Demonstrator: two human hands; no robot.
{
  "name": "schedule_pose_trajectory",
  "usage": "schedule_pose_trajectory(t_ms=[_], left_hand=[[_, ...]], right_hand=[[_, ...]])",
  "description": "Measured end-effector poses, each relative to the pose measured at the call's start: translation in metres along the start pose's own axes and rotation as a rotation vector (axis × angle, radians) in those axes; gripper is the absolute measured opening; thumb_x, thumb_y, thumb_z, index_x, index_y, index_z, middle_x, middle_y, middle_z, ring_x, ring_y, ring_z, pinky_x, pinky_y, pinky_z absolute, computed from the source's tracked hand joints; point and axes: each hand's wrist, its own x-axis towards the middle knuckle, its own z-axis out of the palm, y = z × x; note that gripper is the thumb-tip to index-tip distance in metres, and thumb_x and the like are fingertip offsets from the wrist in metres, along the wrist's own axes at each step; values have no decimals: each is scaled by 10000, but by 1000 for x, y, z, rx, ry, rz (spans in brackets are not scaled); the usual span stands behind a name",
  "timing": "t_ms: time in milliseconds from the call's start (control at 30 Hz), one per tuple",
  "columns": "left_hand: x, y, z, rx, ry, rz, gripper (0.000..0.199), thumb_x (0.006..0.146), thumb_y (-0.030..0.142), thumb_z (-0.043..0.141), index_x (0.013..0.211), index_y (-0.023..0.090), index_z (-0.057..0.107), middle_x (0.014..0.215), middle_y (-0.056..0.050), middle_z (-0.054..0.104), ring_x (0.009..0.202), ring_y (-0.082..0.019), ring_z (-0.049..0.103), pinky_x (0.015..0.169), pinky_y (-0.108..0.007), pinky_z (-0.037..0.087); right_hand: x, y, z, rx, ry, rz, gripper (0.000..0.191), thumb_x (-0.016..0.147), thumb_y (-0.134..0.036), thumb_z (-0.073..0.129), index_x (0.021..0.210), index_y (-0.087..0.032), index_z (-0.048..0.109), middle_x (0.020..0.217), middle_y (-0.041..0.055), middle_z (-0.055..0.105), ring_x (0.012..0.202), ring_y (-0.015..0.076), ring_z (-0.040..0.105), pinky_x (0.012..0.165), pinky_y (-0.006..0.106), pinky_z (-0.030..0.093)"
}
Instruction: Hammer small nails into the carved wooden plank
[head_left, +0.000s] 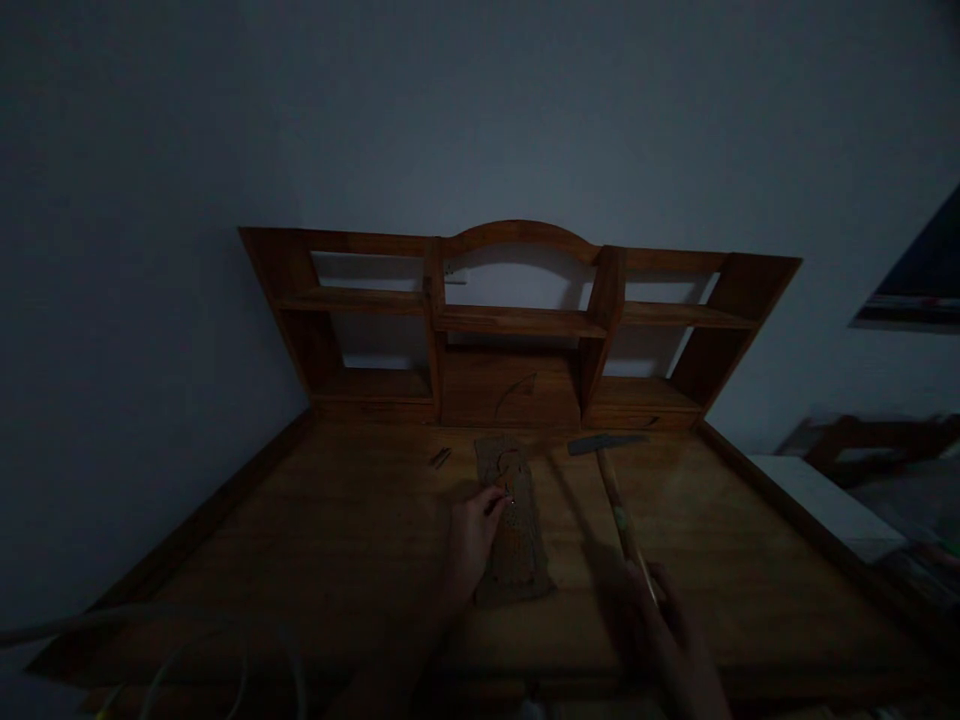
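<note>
My right hand (664,620) is wrapped round the wooden handle of a hammer (619,505). The dark metal head is raised at the far end, to the right of a brown, roughly rectangular piece (517,590) lying on the desk. Over that piece, my left hand (472,530) pinches thumb and finger together at something tiny with a bright glint, too small and dim to name. Dark markings and a curved outline show on the brown piece near the fingertips. Two or so short thin dark pieces (440,457) lie to its left.
The wooden desk (337,540) has raised side edges and a shelf unit (517,320) along its back against the wall. Pale cables (292,650) loop at the lower left. A white surface (825,500) stands beyond the right edge. The light is dim.
</note>
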Motion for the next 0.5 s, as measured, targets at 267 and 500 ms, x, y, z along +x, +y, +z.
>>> schedule_pose_trajectory(t_ms=[267, 500], left_hand=[[-3, 10, -6, 64, 17, 60, 187, 899, 304, 516, 927, 261, 696, 932, -12, 728, 851, -210, 671, 748, -286, 474], [-4, 12, -6, 84, -18, 62, 194, 904, 324, 520, 943, 248, 694, 944, -24, 724, 849, -210, 668, 750, -285, 471]], right_hand=[[-20, -32, -6, 39, 5, 0, 574, 754, -670, 573, 1094, -211, 632, 1170, 97, 665, 1171, 336, 546, 951, 347, 461], [-20, -42, -9, 2, -15, -35, 568, 770, -638, 581, 1122, -193, 615, 1040, 87, 701, 1056, 329, 610, 865, 352, 499]])
